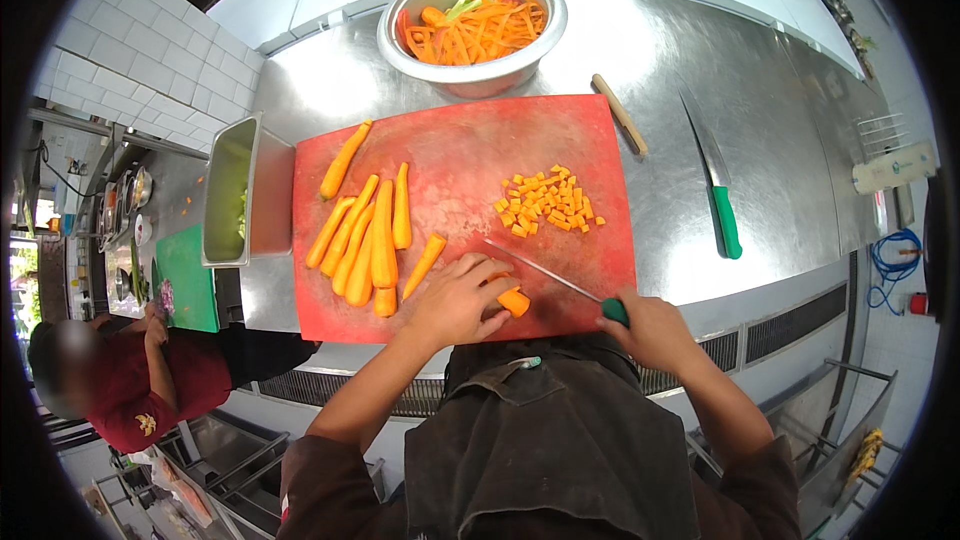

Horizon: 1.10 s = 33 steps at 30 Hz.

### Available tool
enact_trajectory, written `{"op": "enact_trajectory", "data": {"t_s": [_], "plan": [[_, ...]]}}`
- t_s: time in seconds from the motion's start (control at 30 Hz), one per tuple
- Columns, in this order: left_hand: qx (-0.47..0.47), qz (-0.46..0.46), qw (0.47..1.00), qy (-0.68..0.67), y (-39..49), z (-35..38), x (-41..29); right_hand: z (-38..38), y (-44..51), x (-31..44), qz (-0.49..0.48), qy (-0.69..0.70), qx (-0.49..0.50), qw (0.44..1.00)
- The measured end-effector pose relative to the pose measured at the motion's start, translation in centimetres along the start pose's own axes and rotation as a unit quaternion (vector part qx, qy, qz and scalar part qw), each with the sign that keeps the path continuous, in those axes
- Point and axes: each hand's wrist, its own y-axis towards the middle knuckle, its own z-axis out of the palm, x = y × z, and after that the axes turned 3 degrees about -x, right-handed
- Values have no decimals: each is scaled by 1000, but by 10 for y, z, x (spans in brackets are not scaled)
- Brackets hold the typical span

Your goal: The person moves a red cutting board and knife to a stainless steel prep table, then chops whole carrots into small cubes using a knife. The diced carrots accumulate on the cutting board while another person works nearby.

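Observation:
On a red cutting board (465, 142), my left hand (466, 301) grips a piece of carrot (514, 302) near the front edge; part of the piece is hidden under my fingers. My right hand (651, 330) holds a green-handled knife (551, 274) by its handle, the blade angled away to the left and apart from the carrot. Several whole peeled carrots (383, 240) lie together on the board's left side, with a shorter carrot length (424, 265) beside my left hand. Diced carrot (544, 199) sits in a loose pile on the right.
Behind the board stands a metal bowl (472, 75) of carrot peelings. A steel container (271, 195) adjoins its left edge. To the right lie a wooden-handled tool (619, 114) and a second green-handled knife (724, 217). A co-worker (157, 390) cuts at a green board (187, 277) on the left.

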Motion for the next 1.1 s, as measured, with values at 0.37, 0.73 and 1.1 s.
{"op": "enact_trajectory", "data": {"t_s": [0.37,0.73,1.1], "plan": [[-28,-138,984,-109,3,5,12,-9,20,-7,32,-38,3,999],[27,-104,989,-102,13,-6,23,-7,0,-16,26,-34,17,999],[26,-75,990,-117,16,-9,31,-16,-8,-15,22,-33,8,999]]}}
